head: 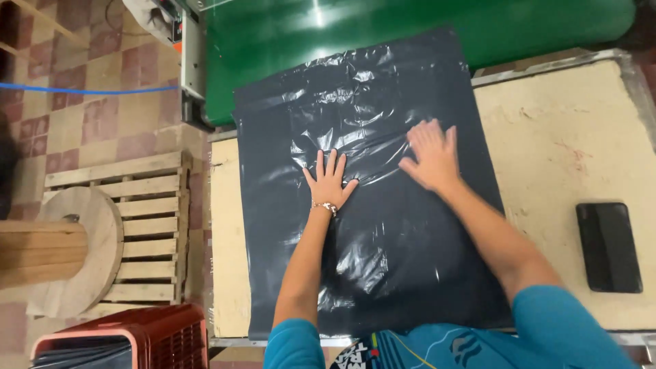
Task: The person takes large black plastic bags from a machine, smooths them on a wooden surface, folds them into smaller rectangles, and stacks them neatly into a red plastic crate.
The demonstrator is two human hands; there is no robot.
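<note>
A large black plastic bag lies spread flat on a pale wooden table, its far end reaching onto a green conveyor surface. My left hand rests palm down on the middle of the bag, fingers spread, a beaded bracelet at the wrist. My right hand also lies flat on the bag, a little further away and to the right, slightly blurred. Neither hand grips anything. The plastic is wrinkled and shiny around both hands.
A black flat phone-like object lies on the table at the right. Left of the table stand a wooden pallet, a wooden cable spool and a red plastic crate. A blue line crosses the tiled floor.
</note>
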